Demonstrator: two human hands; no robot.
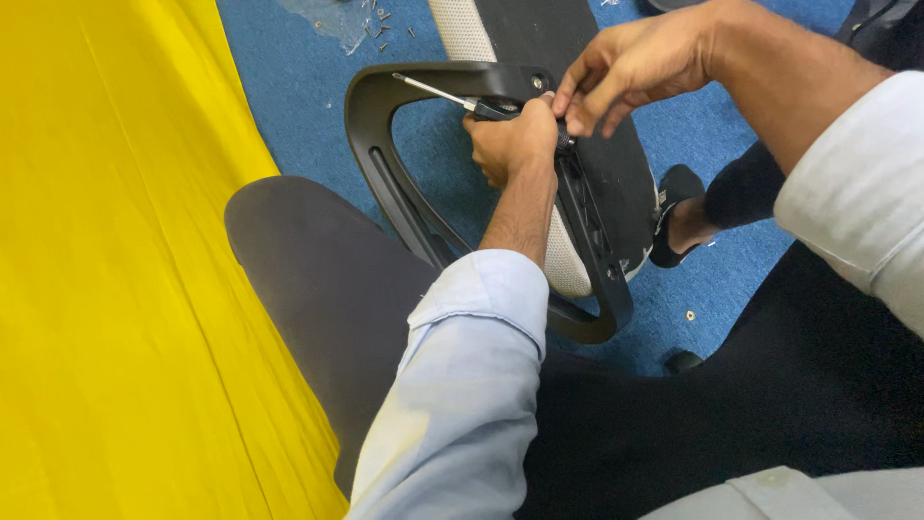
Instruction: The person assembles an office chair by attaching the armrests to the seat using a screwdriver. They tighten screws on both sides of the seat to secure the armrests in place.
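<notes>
Left hand makes a closed fist around the dark handle of a screwdriver, whose thin metal shaft juts up and to the left out of the fist, ending over the top bar of a black plastic chair armrest frame. Right hand reaches in from the upper right, fingers bent and pinched together just above the left fist, touching the spot where the screwdriver handle meets the frame; what, if anything, sits between those fingertips cannot be told.

Both hands work at the top of the armrest frame, a curved, D-shaped loop of black plastic that stands tilted between the person's knees. Its inner edge is bolted against a chair part with a black plastic back and a white mesh surface, which shows below the left wrist and again at the top edge of the view.

Both forearms wear pale blue shirt sleeves rolled back at the cuff. A knee in dark grey trousers sits to the left of the frame, and a black-clothed leg fills the lower right.

All of this rests on a floor of blue carpet. Near the far edge of the floor lies a clear plastic bag with small screws scattered beside it. A bare foot in a dark sandal rests on the carpet to the right of the chair part. A broad sheet of bright yellow cloth covers the whole left side.
</notes>
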